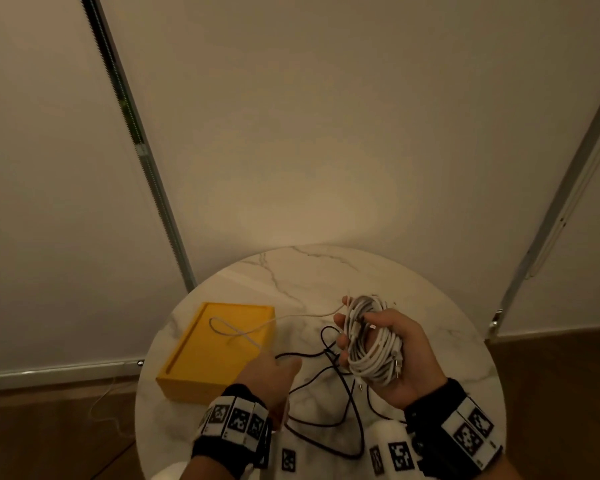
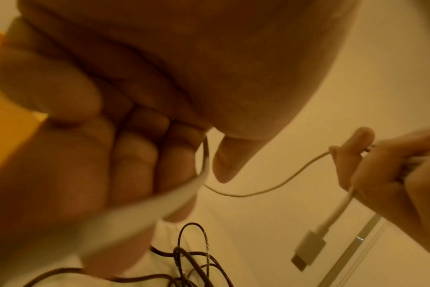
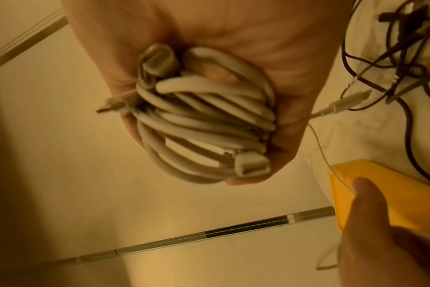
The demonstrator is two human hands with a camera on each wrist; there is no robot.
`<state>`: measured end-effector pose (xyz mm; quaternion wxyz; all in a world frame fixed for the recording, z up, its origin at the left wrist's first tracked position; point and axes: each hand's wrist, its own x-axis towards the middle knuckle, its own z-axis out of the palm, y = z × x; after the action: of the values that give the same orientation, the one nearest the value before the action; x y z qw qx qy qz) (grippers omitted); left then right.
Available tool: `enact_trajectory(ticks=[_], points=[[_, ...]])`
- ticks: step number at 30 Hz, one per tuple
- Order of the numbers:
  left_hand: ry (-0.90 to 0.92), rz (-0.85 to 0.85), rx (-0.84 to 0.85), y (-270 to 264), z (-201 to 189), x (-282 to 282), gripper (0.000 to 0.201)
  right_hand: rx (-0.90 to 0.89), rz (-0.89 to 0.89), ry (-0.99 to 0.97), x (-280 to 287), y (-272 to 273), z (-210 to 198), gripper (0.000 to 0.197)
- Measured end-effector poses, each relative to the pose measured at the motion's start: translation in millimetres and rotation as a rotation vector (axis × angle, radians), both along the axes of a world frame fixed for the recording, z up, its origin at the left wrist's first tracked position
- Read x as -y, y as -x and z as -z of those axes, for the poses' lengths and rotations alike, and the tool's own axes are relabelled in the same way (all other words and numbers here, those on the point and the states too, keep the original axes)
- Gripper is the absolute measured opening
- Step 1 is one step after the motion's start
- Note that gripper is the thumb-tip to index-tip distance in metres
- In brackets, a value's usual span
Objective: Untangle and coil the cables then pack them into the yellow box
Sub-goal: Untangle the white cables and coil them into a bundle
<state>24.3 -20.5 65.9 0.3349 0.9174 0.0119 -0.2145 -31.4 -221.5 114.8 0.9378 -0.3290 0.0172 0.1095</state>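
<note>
While winding the white cable, midway through the coiling step, with no packing done yet. Right hand [image 1: 409, 358] raised over the table [image 1: 291, 268], palm up, fingers and thumb curled round a thick white coil [image 1: 371, 348] of many turns, several plugs poking out of the bundle. From the top of that coil, a loose white tail [image 1: 236, 332] running leftward across the yellow box [image 1: 184, 375], making one slack loop over the box's open tray, then heading back toward the left hand [image 1: 274, 372]. Left hand low, just beside the near right corner of the box, fingers [image 2: 133, 155] curled in toward the palm. In the blurred left wrist view, seemingly pinching the white tail against the thumb, though hard to confirm. Yellow box flat on the left part of the table, holding nothing but that draped loop. Black cables [image 1: 340, 403] sprawled in a tangle on the table between and below the two hands, gripped by neither.

Judged next: draw the tail clear of the box, feed it up to the right hand and lay it round as further turns, with light tension to avoid springing the wound turns loose. After that, lower the finished coil into the box and start on the black tangle. Worth watching for a snag on the box wall or on a black strand.
</note>
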Motion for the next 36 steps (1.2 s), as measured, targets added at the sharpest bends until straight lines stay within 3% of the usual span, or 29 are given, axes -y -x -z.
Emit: enact_trajectory(ticks=[3,6,10,12,15,17,20,23,25,31,34,36], points=[[0.083,-0.058,0.0,2,-1,2,0.057,-0.025,0.007,-0.066,-4,2,-2,0.07],[0.053,-0.047,0.097,-1,-4,-4,0.059,-0.045,0.025,-0.096,-5,2,-2,0.085],[0.096,-0.063,0.191,-1,-5,-7,0.06,-0.044,0.026,-0.121,-4,1,-2,0.086],[0.177,-0.007,0.252,5,-11,-4,0.048,-0.041,0.02,-0.12,-4,0,-2,0.083],[0.328,0.092,0.565,15,-26,4,0.014,-0.049,-0.014,-0.135,-4,1,-2,0.071],[0.389,0.187,0.756,19,-35,9,0.037,-0.065,-0.058,-0.144,-6,3,-1,0.062],[0.32,0.389,0.974,19,-44,16,0.061,-0.048,-0.127,-0.132,-8,4,-1,0.06],[0.283,0.445,0.947,16,-45,20,0.078,-0.018,-0.174,-0.058,-7,6,-6,0.055],[0.207,0.428,0.937,15,-44,21,0.075,-0.008,-0.187,-0.013,-4,8,-7,0.057],[0.055,0.458,1.069,11,-46,19,0.024,-0.002,-0.196,0.122,6,5,0,0.076],[0.077,0.428,0.929,-1,-42,13,0.026,-0.034,-0.063,0.317,10,0,4,0.062],[0.117,0.384,0.779,-2,-43,12,0.031,-0.037,0.067,0.452,11,-3,11,0.063]])
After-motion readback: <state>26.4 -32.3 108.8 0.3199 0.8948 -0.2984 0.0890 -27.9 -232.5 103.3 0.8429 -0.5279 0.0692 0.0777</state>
